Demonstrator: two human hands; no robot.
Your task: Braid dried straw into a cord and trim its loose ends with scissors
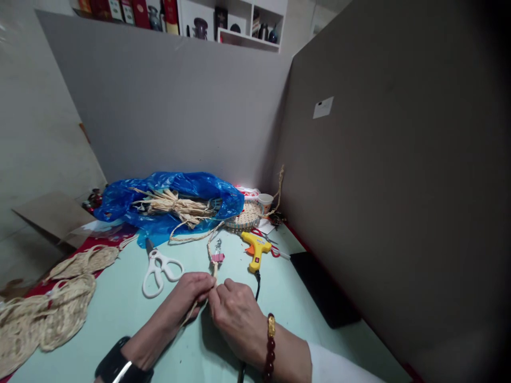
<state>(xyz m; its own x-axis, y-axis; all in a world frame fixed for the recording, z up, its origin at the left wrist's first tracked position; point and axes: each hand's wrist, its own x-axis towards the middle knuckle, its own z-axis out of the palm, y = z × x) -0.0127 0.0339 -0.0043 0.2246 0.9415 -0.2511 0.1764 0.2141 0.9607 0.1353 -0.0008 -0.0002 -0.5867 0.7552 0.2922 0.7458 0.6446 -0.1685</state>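
Note:
A braided straw cord (215, 269) runs toward me from a pink binder clip (217, 258) on the table. My left hand (194, 290) pinches the cord's near end, and loose strands trail below its fingers. Close against it, my right hand (233, 308) is closed on the same cord, its fingertips partly hidden. Beyond the clip the cord curves back toward a blue plastic bag (115, 199). White-handled scissors (157, 271) lie left of my hands. To the right lies a yellow glue gun (258, 250), its black cable passing behind my right hand.
The blue bag holds a bundle of dry straw (179, 205). Beside it are a woven basket (247, 215) and a paper cup (265, 201). Red-handled scissors (275, 250) and a black flat object (319, 287) lie right. Braided coils (67, 314) lie left. Grey panels (191, 106) stand behind.

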